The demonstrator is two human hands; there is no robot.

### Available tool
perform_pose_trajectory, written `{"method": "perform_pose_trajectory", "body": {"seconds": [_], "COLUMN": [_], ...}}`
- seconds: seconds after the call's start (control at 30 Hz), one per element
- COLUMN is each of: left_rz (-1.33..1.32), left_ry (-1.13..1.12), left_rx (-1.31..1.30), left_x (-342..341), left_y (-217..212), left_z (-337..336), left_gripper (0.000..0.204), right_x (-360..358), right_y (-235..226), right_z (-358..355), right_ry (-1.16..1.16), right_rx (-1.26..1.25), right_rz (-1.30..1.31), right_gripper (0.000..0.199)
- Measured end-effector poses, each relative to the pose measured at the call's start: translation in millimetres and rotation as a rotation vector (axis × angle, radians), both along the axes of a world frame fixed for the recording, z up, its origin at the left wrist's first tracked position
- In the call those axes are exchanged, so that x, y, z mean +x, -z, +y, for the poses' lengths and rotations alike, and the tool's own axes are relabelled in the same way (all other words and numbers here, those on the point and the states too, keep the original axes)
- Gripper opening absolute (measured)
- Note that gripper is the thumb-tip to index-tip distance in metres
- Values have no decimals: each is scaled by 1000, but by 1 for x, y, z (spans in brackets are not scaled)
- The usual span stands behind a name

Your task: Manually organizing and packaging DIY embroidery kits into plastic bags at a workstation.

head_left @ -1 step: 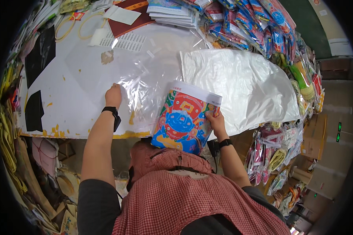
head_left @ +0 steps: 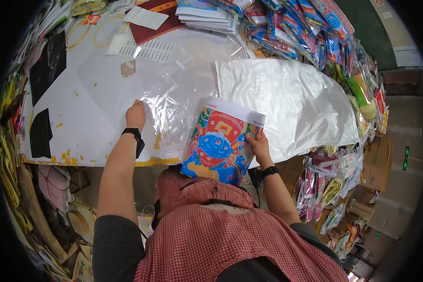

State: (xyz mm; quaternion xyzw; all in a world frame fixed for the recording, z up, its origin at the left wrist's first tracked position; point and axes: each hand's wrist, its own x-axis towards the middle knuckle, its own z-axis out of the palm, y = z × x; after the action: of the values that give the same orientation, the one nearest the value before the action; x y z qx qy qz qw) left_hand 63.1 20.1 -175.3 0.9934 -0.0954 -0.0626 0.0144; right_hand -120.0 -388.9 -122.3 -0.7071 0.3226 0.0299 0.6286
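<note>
My right hand [head_left: 260,149] grips the right edge of a folded printed sheet [head_left: 218,145], its thumb on top. The sheet has a bright blue, red and yellow cartoon figure and a white band along its far edge. It is tilted over the table's front edge, its near end by my apron. My left hand [head_left: 136,114] is closed at the left edge of a clear plastic bag [head_left: 167,110] lying on the white table [head_left: 89,131]. Its fingertips are partly hidden. The bag spreads rightward toward the sheet.
Right of the sheet lies a large glossy white plastic sheet [head_left: 286,103]. A paper stack [head_left: 207,21] and a heap of bagged colourful packs [head_left: 291,30] stand at the back. Label sheets [head_left: 148,49] and black patches [head_left: 41,134] lie leftward. Hanging packs [head_left: 315,181] crowd the right side.
</note>
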Motion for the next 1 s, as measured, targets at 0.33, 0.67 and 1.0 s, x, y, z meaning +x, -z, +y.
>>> {"method": "perform_pose_trajectory", "body": {"seconds": [0.33, 0.67, 1.0], "left_rz": [99, 50, 33], "left_ry": [-16, 91, -66], "left_rx": [-21, 81, -26], "left_x": [-12, -8, -20], "left_y": [-23, -6, -15], "left_z": [-20, -11, -4], "left_gripper": [18, 13, 11], "right_x": [-5, -6, -8], "right_y": [2, 1, -4], "right_z": [0, 6, 8], "right_ry": [-14, -34, -43], "right_rx": [32, 22, -6], "right_rz": [-22, 0, 34], "right_gripper": [32, 32, 32]}}
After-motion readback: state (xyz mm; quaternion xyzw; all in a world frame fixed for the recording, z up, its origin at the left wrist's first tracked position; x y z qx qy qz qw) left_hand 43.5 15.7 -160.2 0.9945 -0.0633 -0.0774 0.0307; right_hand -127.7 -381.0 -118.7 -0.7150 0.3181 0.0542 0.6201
